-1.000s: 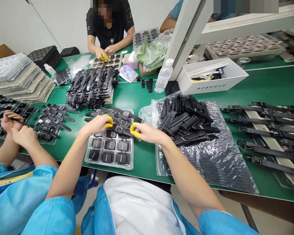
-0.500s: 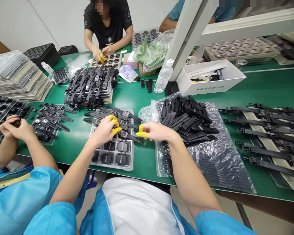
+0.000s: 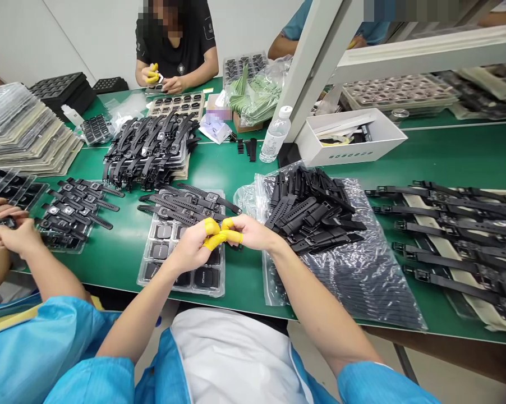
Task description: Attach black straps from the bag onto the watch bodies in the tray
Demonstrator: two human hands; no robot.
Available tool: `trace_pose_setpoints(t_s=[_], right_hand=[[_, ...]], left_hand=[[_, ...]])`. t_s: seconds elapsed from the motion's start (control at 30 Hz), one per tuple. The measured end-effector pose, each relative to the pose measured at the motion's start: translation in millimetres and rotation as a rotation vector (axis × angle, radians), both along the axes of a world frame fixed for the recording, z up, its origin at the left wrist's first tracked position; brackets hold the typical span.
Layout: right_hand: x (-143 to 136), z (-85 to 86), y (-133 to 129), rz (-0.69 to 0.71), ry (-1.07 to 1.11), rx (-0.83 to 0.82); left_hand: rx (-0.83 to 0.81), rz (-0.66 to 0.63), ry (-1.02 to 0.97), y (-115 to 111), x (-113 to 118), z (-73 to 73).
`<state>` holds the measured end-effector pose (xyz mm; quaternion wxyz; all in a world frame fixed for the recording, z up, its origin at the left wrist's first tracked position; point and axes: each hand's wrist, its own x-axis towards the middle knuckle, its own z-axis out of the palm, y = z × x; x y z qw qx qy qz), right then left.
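Note:
My left hand (image 3: 198, 244) and my right hand (image 3: 247, 231), both with yellow finger covers, meet fingertip to fingertip over the right side of a clear tray (image 3: 146, 275). Fingers on both are pinched together; what lies between them is hidden. The tray's cells hold black square pieces (image 3: 206, 277). Black watches with straps (image 3: 181, 205) lie across its far part, just beyond my hands. To the right, a pile of black straps (image 3: 316, 210) rests on a clear plastic bag (image 3: 362, 275).
Watches on trays (image 3: 459, 230) lie far right. A bottle (image 3: 275, 137) and white box (image 3: 349, 140) stand behind the straps. At left, another person's hands (image 3: 15, 227) hold a watch. Another person (image 3: 177, 50) works opposite, near stacked watches (image 3: 147, 148).
My hands have come together, the left moving right and down, the right moving slightly left. The person opposite has raised their hands from the tray. The whole view has shifted slightly.

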<state>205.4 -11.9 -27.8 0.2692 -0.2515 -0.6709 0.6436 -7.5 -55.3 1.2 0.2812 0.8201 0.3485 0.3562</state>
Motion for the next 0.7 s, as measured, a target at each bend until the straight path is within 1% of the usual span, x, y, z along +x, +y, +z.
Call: trace_pose_setpoints(t_s=[0.17, 0.27, 0.3, 0.37, 0.4, 0.43, 0.5, 0.57, 0.63, 0.67, 0.7], right_hand=[[-4, 2.7, -4, 0.064, 0.103, -0.110], [-5, 4.8, -6, 0.097, 0.154, -0.148], [-5, 5.2, -6, 0.107, 0.158, -0.153], [-5, 5.1, -6, 0.119, 0.146, -0.151], [-5, 4.6, -5, 0.121, 0.136, -0.145], [-5, 3.9, -5, 0.117, 0.125, -0.139], [-6, 2.3, -5, 0.090, 0.118, -0.130], [-7, 0.8, -5, 0.060, 0.114, -0.128], [-8, -0.4, -4, 0.015, 0.096, -0.103], [-7, -1.1, -2, -0.040, 0.071, -0.062], [-6, -1.8, 0, -0.132, 0.028, 0.007]], left_hand=[[-0.194, -0.037, -0.201, -2, 5, -0.4], [-0.297, -0.026, -0.385, 1, 4, -1.2], [-0.325, 0.008, -0.460, 4, 2, -0.5], [-0.366, 0.119, -0.603, 9, -3, 3.4], [-0.376, 0.177, -0.651, 11, -5, 6.4], [-0.388, 0.220, -0.658, 11, -8, 9.8], [-0.415, 0.241, -0.548, 9, -12, 16.6], [-0.424, 0.196, -0.357, 3, -13, 20.7], [-0.382, 0.150, -0.172, -4, -16, 20.8], [-0.337, 0.145, -0.083, -7, -19, 19.5], [-0.285, 0.155, 0.016, -9, -22, 17.4]])
